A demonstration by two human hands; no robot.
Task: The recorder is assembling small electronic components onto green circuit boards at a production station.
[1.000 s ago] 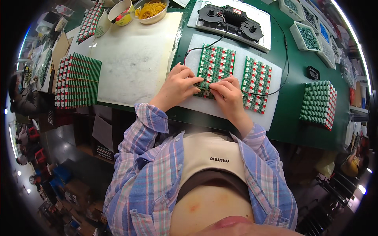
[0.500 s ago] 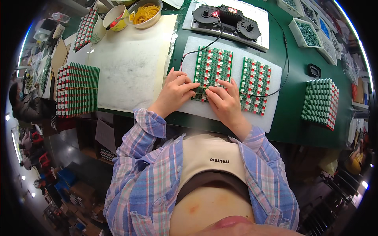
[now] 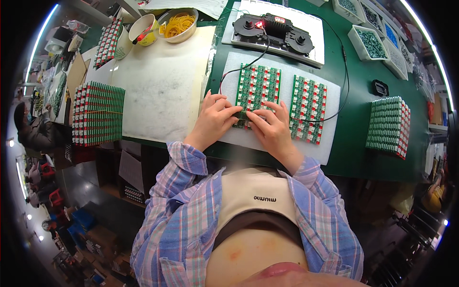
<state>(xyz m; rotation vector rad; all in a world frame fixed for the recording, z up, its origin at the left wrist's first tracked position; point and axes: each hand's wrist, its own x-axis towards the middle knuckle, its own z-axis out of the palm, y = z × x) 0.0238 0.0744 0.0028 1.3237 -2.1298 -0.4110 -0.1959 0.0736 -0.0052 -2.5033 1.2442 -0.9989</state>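
Note:
My left hand point(image 3: 212, 119) and my right hand point(image 3: 275, 129) meet over the near end of a green circuit board panel point(image 3: 258, 86) with rows of white and red parts. Thumbs and forefingers are pinched around a small dark piece point(image 3: 243, 115) lying between the fingertips. It is too small and too covered to name. A second, similar panel point(image 3: 308, 107) lies just right of my right hand. Both panels rest on a white foam sheet point(image 3: 227, 135). The nearest rows of the first panel are partly hidden by my fingers.
Behind the panels stands a black device with two round ends point(image 3: 273, 32), its red light lit and a black cable point(image 3: 348, 71) looping right. Stacks of boards stand left point(image 3: 99, 114) and right point(image 3: 388, 125). A bowl of rubber bands point(image 3: 178, 25) and parts bins point(image 3: 367, 43) sit farther back.
The view has tilted slightly, so the bench appears a little shifted. Both hands keep their pinch at the panel's near end, with only tiny finger movement.

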